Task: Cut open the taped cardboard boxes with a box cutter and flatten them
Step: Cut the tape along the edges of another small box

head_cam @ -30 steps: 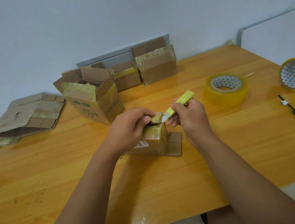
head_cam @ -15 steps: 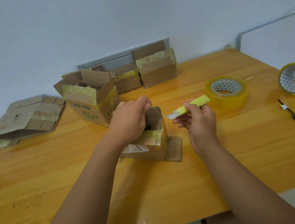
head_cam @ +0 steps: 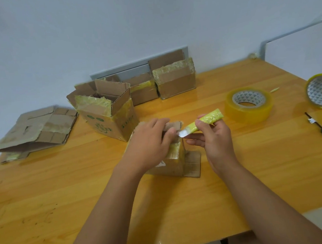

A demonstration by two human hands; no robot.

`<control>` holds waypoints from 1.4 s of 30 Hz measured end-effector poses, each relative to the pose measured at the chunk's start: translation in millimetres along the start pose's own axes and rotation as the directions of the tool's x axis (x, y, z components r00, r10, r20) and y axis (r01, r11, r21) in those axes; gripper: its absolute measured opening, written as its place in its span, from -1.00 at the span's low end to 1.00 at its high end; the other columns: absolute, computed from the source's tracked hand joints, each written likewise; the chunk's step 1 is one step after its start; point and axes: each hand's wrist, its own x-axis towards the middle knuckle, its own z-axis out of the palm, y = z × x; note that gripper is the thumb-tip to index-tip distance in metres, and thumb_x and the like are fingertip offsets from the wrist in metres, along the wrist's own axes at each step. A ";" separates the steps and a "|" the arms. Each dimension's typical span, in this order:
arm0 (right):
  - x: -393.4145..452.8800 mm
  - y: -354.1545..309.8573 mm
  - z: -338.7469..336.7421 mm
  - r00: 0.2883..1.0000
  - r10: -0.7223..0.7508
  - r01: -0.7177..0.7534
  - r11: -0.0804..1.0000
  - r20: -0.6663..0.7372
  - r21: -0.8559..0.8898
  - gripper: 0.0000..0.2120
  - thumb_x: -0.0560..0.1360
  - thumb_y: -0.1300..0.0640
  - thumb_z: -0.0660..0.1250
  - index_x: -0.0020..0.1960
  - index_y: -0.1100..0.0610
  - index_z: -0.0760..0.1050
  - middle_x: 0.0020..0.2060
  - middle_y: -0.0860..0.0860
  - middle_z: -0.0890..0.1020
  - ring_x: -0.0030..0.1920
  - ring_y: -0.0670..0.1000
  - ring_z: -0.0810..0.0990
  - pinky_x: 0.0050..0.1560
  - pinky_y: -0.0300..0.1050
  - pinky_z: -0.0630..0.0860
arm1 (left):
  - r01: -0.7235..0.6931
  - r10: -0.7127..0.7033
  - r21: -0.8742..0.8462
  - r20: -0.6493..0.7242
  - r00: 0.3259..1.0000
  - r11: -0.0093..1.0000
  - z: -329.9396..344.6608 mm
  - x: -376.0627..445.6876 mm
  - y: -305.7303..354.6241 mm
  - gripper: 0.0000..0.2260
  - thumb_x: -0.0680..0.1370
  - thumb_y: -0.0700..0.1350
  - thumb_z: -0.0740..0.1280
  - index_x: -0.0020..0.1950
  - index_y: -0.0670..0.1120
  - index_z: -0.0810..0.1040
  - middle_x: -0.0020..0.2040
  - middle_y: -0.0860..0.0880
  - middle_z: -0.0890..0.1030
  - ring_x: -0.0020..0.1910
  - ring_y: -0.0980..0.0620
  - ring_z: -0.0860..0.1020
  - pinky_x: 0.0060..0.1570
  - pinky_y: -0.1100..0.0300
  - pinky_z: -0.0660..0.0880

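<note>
On a wooden table [head_cam: 238, 183], the left hand [head_cam: 148, 144] grips the top flap of a small box [head_cam: 176, 165] at the centre. Just right, the right hand [head_cam: 213, 135] pinches a yellow cutter [head_cam: 204, 121], its blade at the box's top edge.

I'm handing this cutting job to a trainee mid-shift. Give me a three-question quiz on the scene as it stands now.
1. True or false: the right hand holds the cutter.
2. What does the left hand grip? A) a tape roll B) the small box C) the screwdriver
3. Fill in: the flattened cardboard lies at the table's far ____ side.

Key: 1 true. 2 B. 3 left.
</note>
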 end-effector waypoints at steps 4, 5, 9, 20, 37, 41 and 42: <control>-0.7 -1.0 0.7 1.000 0.014 -0.014 1.000 0.008 -0.009 -0.96 0.59 0.19 0.33 0.03 0.09 0.50 -0.24 -0.02 0.68 -0.16 0.22 0.72 -0.30 -0.10 0.63 | -0.060 0.068 -0.066 0.130 0.989 0.996 -7.5 -23.5 -3.0 -0.40 0.50 0.45 0.10 0.36 0.09 0.41 0.47 0.12 0.33 0.48 0.09 0.24 0.28 0.19 0.27; -1.0 -1.9 1.0 1.000 0.017 -0.017 1.000 0.008 -0.012 -0.96 0.59 0.19 0.33 0.04 0.10 0.50 -0.24 -0.02 0.68 -0.16 0.23 0.72 -0.30 -0.09 0.63 | -0.044 0.055 -0.069 0.176 0.983 0.997 -9.7 -25.0 -3.1 -0.33 0.42 0.51 0.10 0.33 0.10 0.44 0.54 0.12 0.24 0.54 0.12 0.12 0.33 0.17 0.21; -3.1 -8.7 -1.8 0.999 0.020 -0.019 1.000 0.037 -0.016 -0.94 0.60 0.18 0.33 0.07 0.10 0.51 -0.17 0.05 0.69 -0.12 0.21 0.72 -0.29 -0.09 0.62 | 0.015 0.010 -0.099 0.238 0.971 0.995 -15.0 -23.8 -2.1 -0.37 0.26 0.55 0.18 0.07 0.11 0.48 0.59 0.12 0.14 0.56 0.20 -0.02 0.39 0.16 0.18; -17.1 -17.1 -24.2 0.931 -0.042 0.035 0.999 0.362 0.025 -0.94 0.53 0.02 0.41 -0.01 -0.03 0.60 -0.43 0.01 0.48 -0.38 0.01 0.47 -0.33 -0.15 0.46 | -0.047 0.068 -0.116 0.191 0.979 0.992 -10.8 -19.9 -2.9 -0.39 0.26 0.52 0.22 0.02 0.07 0.39 0.57 0.03 0.22 0.57 0.08 0.07 0.42 0.05 0.24; -25.7 -10.1 -16.2 0.952 -0.089 0.174 0.944 0.292 -0.282 -0.85 0.51 0.19 0.31 0.06 0.05 0.57 -0.27 0.07 0.72 -0.20 0.02 0.72 -0.20 -0.21 0.59 | -0.069 0.081 -0.092 0.137 0.987 0.993 -4.8 -17.5 -3.7 -0.42 0.28 0.50 0.23 0.04 0.09 0.34 0.56 -0.01 0.26 0.57 0.02 0.09 0.42 0.07 0.22; -33.5 -9.1 -14.7 0.952 -0.163 0.234 0.934 0.260 -0.272 -0.84 0.49 0.18 0.32 0.01 -0.01 0.57 -0.27 0.03 0.72 -0.20 -0.01 0.72 -0.20 -0.26 0.58 | -0.097 0.111 -0.108 0.128 0.986 0.989 -5.6 -17.7 -4.4 -0.41 0.29 0.49 0.23 0.05 0.05 0.37 0.52 -0.01 0.33 0.54 0.05 0.15 0.38 0.24 0.13; -34.5 -9.8 -14.2 0.952 -0.180 0.246 0.931 0.247 -0.269 -0.84 0.48 0.17 0.32 0.00 -0.04 0.57 -0.27 0.02 0.72 -0.20 -0.02 0.72 -0.20 -0.25 0.59 | -0.106 0.120 -0.116 0.123 0.985 0.988 -6.1 -18.1 -4.2 -0.40 0.30 0.48 0.23 0.05 0.02 0.39 0.49 -0.02 0.37 0.52 0.07 0.19 0.37 0.32 0.08</control>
